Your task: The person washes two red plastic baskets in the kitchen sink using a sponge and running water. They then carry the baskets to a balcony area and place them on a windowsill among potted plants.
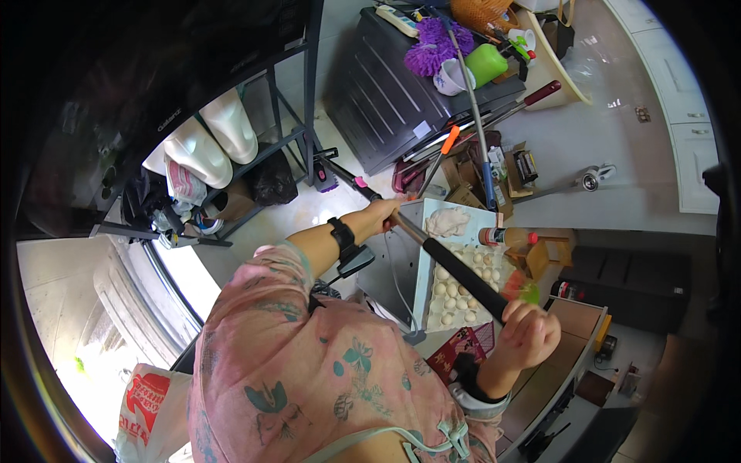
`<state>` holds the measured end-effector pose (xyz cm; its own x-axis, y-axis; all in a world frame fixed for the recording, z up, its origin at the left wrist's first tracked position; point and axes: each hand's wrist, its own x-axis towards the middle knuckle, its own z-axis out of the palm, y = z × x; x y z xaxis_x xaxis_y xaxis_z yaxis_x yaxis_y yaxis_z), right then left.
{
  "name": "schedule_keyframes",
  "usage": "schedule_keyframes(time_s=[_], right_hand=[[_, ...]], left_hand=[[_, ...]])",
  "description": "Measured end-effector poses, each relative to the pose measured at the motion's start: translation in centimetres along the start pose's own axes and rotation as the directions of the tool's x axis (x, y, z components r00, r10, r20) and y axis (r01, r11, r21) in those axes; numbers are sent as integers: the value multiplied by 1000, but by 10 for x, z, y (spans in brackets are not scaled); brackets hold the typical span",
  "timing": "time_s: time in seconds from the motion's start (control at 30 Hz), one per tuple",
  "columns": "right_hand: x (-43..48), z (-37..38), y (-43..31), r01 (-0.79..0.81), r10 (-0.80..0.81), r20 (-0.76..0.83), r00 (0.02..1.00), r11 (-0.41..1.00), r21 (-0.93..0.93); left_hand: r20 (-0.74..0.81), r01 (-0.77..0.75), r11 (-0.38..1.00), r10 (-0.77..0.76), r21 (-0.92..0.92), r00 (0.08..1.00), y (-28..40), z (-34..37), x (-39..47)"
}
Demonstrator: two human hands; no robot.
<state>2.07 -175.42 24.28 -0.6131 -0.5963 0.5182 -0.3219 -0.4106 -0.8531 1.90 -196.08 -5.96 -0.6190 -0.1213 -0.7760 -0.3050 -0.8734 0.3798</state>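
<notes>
Both of my hands grip a long-handled mop-like tool (463, 276), which runs diagonally from lower right to upper left. My left hand (384, 215) closes around the middle of the shaft; a dark band is on that wrist. My right hand (531, 334) is wrapped around the end of the black foam grip. A pink tab sits on the shaft's lower part. At the far end a small head with purple bristles (324, 180) rests on the pale floor. Below the shaft, a carton tray of eggs (433, 309) lies on a white surface.
White jugs (200, 153) stand on a metal rack (289, 139) at left, beside a black bag (271, 180). A dark ribbed panel (388, 98) carries a purple duster (435, 46) and a green spray bottle (485, 63). A red-capped bottle (512, 236) lies near the eggs; an open drawer (570, 318) is at right.
</notes>
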Motion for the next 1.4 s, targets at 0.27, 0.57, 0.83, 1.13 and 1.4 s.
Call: schedule_keyframes(time_s=[0.27,0.57,0.83,1.13,1.4], right_hand=[[-22,45,32,111,-107,105,989,993,-40],[0,80,47,122,-156,652,742,988,98],[31,67,76,100,-154,702,695,988,118],[45,39,19,52,-102,762,639,995,90],[13,27,-16,13,-28,455,890,999,36]], left_hand=[[-51,-128,991,126,-34,991,15,-41,33],[-8,-194,905,207,-379,978,6,-96,27],[43,-158,894,194,-419,980,30,-82,39],[-2,-90,942,94,-324,996,-18,-47,-2],[-19,64,986,-68,-154,998,-32,-17,-30]])
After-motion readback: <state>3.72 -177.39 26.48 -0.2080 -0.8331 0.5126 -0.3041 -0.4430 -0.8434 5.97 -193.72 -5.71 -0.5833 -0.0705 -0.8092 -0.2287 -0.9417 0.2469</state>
